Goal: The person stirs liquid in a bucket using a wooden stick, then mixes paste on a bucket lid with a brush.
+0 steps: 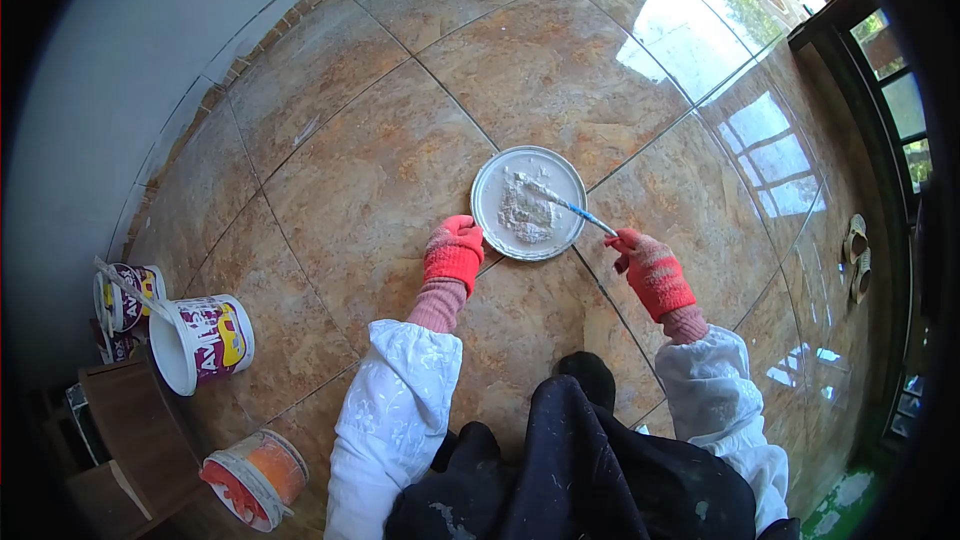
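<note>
I wear powder-marked red gloves (658, 280), ribbed mauve cuffs (438, 304), white patterned sleeves (398, 395) and dark, pale-stained clothing (570, 465).

Can read white capitals "AV" on purple-and-yellow label (222, 338) of front white bucket (203, 343); cannot tell surely the letters after. On similar bucket (130, 298) behind, can see lettering, but cannot read it.

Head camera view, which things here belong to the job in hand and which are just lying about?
In use:
white lid
white powder or paste on it
thin blue-handled tool, held in the right hand
left hand, at the lid's rim

Apparently just lying about:
purple-labelled white bucket
similar bucket behind it
orange-stained bucket
pair of shoes
</note>
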A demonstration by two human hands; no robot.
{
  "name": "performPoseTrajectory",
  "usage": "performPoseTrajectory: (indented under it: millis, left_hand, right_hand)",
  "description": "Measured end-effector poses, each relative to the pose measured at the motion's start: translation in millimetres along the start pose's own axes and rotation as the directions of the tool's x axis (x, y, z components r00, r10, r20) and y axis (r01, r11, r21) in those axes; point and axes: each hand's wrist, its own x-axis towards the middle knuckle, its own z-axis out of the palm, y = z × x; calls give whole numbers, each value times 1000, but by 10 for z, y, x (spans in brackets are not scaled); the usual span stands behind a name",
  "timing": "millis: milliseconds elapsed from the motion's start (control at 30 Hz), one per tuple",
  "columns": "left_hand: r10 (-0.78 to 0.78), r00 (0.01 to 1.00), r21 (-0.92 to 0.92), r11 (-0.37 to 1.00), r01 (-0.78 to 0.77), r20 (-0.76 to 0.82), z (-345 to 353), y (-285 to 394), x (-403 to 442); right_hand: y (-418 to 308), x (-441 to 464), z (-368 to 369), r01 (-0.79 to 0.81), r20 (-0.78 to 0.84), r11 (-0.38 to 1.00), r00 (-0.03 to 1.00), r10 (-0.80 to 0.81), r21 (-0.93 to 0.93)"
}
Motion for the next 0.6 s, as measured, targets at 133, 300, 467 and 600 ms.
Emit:
performPoseTrajectory:
  millis: [133,300,467,600]
  left_hand:
    - [30,999,86,996,-28,-26,43,-31,-34]
    - [34,998,89,996,-29,-57,69,-85,-66]
    - [-36,999,17,999,37,-38,69,34,-92]
    - [-29,999,-21,999,29,-15,68,-40,-50]
  right_hand:
    - [-23,181,-15,-52,-59,998,997,54,34]
    - [-91,188,9,-84,-43,996,996,83,-28]
    - [-39,79,20,33,-58,994,998,-40,-105]
    - [-78,-18,1,28,-46,993,998,-33,-114]
